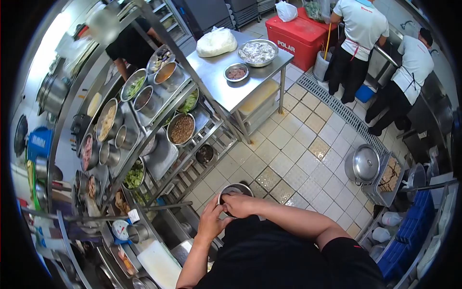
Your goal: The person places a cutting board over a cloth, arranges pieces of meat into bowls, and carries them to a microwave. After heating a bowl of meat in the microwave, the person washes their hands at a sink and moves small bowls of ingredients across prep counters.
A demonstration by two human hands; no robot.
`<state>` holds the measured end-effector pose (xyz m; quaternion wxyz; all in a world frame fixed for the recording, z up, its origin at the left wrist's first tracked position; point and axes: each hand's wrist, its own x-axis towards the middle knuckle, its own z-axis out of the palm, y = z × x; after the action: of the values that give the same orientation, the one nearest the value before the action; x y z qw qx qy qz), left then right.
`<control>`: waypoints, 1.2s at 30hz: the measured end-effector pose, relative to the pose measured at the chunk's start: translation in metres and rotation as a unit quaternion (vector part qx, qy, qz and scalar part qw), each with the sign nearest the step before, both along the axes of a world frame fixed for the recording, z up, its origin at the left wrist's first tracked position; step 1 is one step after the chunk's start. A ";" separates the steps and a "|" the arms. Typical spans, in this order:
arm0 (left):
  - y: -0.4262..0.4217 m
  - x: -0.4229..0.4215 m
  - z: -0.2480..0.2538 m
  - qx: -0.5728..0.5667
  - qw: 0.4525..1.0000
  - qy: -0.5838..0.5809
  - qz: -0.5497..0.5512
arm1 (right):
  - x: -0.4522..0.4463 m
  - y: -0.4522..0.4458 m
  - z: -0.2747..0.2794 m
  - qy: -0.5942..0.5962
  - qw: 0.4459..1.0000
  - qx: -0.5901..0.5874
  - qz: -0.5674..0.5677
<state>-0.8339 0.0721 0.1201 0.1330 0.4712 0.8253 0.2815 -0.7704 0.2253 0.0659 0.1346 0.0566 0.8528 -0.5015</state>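
A round metal bowl (237,187) is held close in front of my body, above the tiled floor. My left hand (211,219) grips its near left side, with the fingers curled against the wall. Over the near rim, my right hand (240,205) reaches down into the bowl. Those right fingertips are mostly hidden, and I cannot make out what they touch inside. The contents of the bowl are too dark and covered to tell.
A steel table (211,72) ahead carries a white bag (216,42) and two bowls of food. Shelving (159,108) with several food bowls runs along my left. A lidded pot (364,164) stands on the floor at right. Two people in white shirts work by the sink (385,53).
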 end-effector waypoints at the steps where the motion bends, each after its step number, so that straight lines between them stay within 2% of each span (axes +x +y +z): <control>1: 0.010 -0.010 -0.002 -0.002 1.000 -0.014 -0.012 | -0.003 0.009 -0.002 0.009 0.999 0.033 0.019; 2: 0.021 -0.019 -0.004 -0.004 0.999 -0.029 -0.024 | -0.008 0.022 0.006 0.008 0.999 0.029 0.013; 4: 0.042 -0.036 -0.002 -0.018 0.999 -0.047 -0.008 | -0.017 0.052 0.040 -0.033 0.993 0.080 0.077; 5: 0.051 -0.046 -0.004 -0.003 0.997 -0.075 0.011 | -0.020 0.062 0.048 0.015 0.995 0.091 0.024; 6: 0.059 -0.057 -0.006 0.012 0.994 -0.103 0.030 | -0.025 0.073 0.052 0.014 0.996 0.090 0.017; 8: 0.071 -0.086 -0.019 0.029 0.992 -0.123 0.021 | -0.040 0.102 0.061 0.121 0.988 0.090 -0.018; 10: 0.089 -0.111 -0.023 0.021 0.976 -0.212 0.047 | -0.050 0.130 0.066 0.143 0.986 0.078 -0.048; 12: 0.111 -0.138 -0.025 0.033 0.972 -0.232 0.030 | -0.052 0.158 0.064 0.262 0.943 0.069 -0.192; 14: 0.140 -0.165 -0.021 0.020 0.964 -0.266 -0.014 | -0.052 0.193 0.069 0.223 0.953 0.069 -0.192; 16: 0.170 -0.187 -0.020 0.026 0.969 -0.247 -0.023 | -0.052 0.219 0.070 0.185 0.953 0.094 -0.218; 17: 0.187 -0.197 -0.016 0.029 0.958 -0.282 -0.038 | -0.053 0.230 0.067 0.157 0.960 0.105 -0.207; 22: 0.278 -0.232 0.000 0.041 0.939 -0.324 -0.109 | -0.085 0.286 0.070 0.130 0.964 0.061 -0.224; 24: 0.305 -0.246 -0.013 0.035 0.929 -0.346 -0.128 | -0.103 0.322 0.061 0.150 0.967 0.052 -0.199; 26: 0.336 -0.250 -0.007 0.098 0.915 -0.388 -0.049 | -0.127 0.365 0.062 0.172 0.960 0.046 -0.214; 27: 0.346 -0.259 0.000 0.056 0.941 -0.331 -0.049 | -0.139 0.391 0.056 0.175 0.959 0.044 -0.219; 28: 0.355 -0.264 0.001 0.073 0.948 -0.308 -0.015 | -0.157 0.424 0.061 0.180 0.957 0.046 -0.222; 31: 0.368 -0.281 -0.004 0.102 0.926 -0.342 0.122 | -0.228 0.516 0.079 0.221 0.950 0.080 -0.207; 32: 0.370 -0.283 -0.002 0.126 0.909 -0.361 0.165 | -0.259 0.546 0.077 0.246 0.947 0.095 -0.186; 36: 0.356 -0.275 0.000 0.126 0.906 -0.291 0.280 | -0.385 0.623 0.090 0.231 0.961 0.131 -0.076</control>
<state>-1.1089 0.4285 0.1203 0.2227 0.1309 0.8053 0.5337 -1.1556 0.8481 0.1561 -0.1127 0.0209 0.9120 -0.3939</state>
